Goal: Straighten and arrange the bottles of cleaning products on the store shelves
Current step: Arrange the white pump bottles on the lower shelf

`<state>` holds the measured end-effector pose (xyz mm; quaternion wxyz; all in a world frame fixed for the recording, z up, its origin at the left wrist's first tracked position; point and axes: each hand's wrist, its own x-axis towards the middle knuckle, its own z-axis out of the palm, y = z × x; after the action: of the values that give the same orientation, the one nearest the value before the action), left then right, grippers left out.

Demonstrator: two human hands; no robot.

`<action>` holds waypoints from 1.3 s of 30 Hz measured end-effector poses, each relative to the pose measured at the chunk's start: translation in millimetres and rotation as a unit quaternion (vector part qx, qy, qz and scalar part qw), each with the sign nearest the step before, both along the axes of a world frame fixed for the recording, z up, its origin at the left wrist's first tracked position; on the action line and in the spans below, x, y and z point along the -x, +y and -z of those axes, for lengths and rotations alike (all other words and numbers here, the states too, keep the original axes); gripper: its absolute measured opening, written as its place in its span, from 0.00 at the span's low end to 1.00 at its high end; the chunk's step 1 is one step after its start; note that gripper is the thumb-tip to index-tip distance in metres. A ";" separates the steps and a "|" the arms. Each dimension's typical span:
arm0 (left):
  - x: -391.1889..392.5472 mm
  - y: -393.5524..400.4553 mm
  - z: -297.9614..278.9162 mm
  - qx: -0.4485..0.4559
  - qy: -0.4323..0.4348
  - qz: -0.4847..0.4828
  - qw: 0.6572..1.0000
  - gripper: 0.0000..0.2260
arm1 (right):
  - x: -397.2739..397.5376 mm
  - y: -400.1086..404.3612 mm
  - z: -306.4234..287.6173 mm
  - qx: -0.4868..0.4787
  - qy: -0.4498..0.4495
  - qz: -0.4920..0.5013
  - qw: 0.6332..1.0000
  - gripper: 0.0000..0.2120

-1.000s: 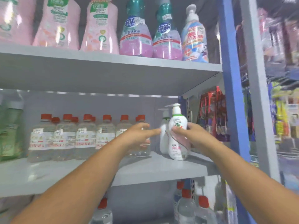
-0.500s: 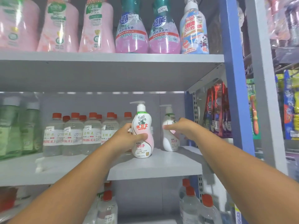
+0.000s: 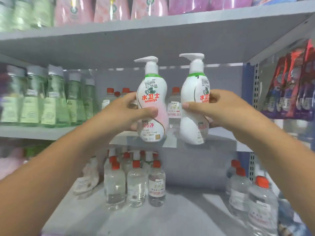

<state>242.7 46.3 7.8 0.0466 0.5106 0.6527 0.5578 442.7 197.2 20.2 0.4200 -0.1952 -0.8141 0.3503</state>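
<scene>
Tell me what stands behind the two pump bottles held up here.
Behind the left pump bottle and right pump bottle, clear red-capped bottles stand on the middle shelf. The pump bottles and both hands cover most of that row.

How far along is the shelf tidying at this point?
Done: the green bottles on the middle shelf stand upright in a row. In hand: the left hand grips one white pump bottle, the right hand the other pump bottle, both upright and apparently off the shelf. Left: setting both down; the red-capped clear bottles below stand in a loose cluster.
</scene>
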 end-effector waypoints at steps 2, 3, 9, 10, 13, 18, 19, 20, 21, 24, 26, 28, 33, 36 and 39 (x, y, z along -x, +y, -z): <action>-7.1 -37.5 15.4 -0.020 0.009 -0.028 0.999 0.15 | -3.4 -30.2 20.6 -0.018 0.039 -0.030 0.999 0.19; -10.2 -56.5 29.0 -0.028 0.006 -0.040 0.999 0.16 | -3.7 -42.0 33.5 -0.016 0.048 -0.057 0.997 0.22; 4.4 -144.3 155.8 -0.051 -0.086 -0.191 0.976 0.24 | 38.8 -70.4 145.8 0.101 0.001 -0.198 0.975 0.19; 16.0 -152.8 177.4 -0.045 -0.106 -0.218 0.969 0.22 | 52.8 -72.6 164.9 0.118 -0.013 -0.205 0.972 0.20; 63.6 -167.9 226.7 -0.030 -0.143 -0.268 0.952 0.20 | 101.2 -79.2 210.0 0.156 -0.025 -0.175 0.972 0.21; 150.8 -171.2 260.9 -0.016 -0.154 -0.295 0.943 0.19 | 186.3 -101.4 246.9 0.175 -0.022 -0.118 0.977 0.24; 168.3 -169.4 263.1 -0.022 -0.154 -0.293 0.943 0.19 | 205.6 -105.9 250.0 0.172 -0.023 -0.108 0.979 0.25; 185.6 -167.4 264.7 -0.022 -0.150 -0.293 0.944 0.19 | 225.0 -111.2 251.9 0.168 -0.025 -0.097 0.981 0.26; 201.1 -164.9 265.7 -0.023 -0.147 -0.291 0.945 0.20 | 244.6 -116.0 254.5 0.165 -0.027 -0.087 0.982 0.26; 244.0 -157.4 267.8 -0.026 -0.141 -0.264 0.954 0.22 | 298.2 -129.0 264.0 0.161 -0.023 -0.042 0.986 0.24; 267.8 -153.1 270.6 -0.020 -0.128 -0.239 0.962 0.22 | 326.7 -136.7 268.4 0.160 -0.008 -0.003 0.987 0.22; 287.3 -148.7 274.2 -0.021 -0.123 -0.228 0.966 0.23 | 349.0 -140.7 273.1 0.159 0.008 0.034 0.987 0.22; 328.8 -132.7 283.5 -0.025 -0.140 -0.198 0.970 0.24 | 384.4 -137.4 292.0 0.137 -0.023 0.092 0.986 0.28; 342.0 -122.0 288.3 -0.013 -0.116 -0.177 0.977 0.26 | 396.8 -131.4 293.8 0.134 -0.034 0.105 0.985 0.33; 341.1 -115.7 285.7 -0.003 -0.124 -0.154 0.980 0.25 | 398.1 -125.1 295.0 0.129 -0.056 0.100 0.985 0.30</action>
<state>-98.4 -69.4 -278.0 0.0394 0.3311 0.7111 0.6189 44.6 72.1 -274.9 0.3782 -0.3475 -0.7608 0.3967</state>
